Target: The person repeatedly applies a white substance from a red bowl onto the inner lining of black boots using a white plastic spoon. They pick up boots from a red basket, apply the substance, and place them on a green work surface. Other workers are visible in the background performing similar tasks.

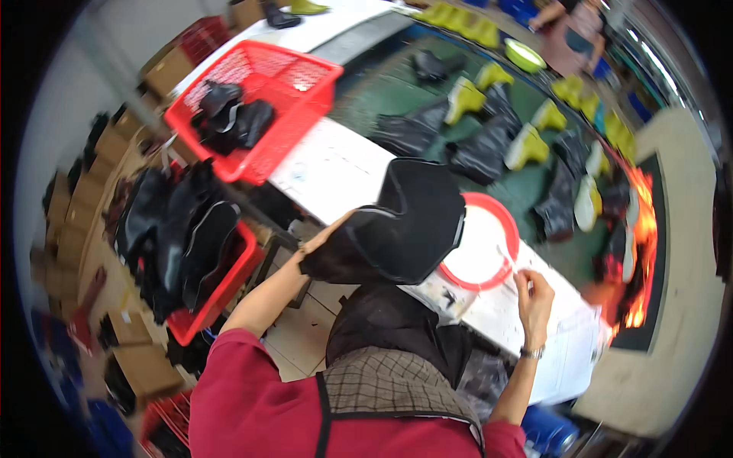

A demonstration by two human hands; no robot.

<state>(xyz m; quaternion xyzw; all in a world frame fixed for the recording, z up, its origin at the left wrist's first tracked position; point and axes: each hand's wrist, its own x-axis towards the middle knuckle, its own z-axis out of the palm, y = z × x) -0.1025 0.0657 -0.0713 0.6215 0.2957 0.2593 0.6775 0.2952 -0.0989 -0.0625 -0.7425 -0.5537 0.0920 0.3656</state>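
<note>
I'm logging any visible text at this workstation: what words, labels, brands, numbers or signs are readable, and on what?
None can be read.
Paper sheet at the worktop's right end: faint markings, too blurred to read.
White worktop beside the red crate: small dark marks, unreadable.
Black boot in the left hand: no lettering visible.

One head-worn fisheye view, facing steeply down, checked apron [397, 382] close at six o'clock, green surface [388, 85] farther toward one o'clock
</note>
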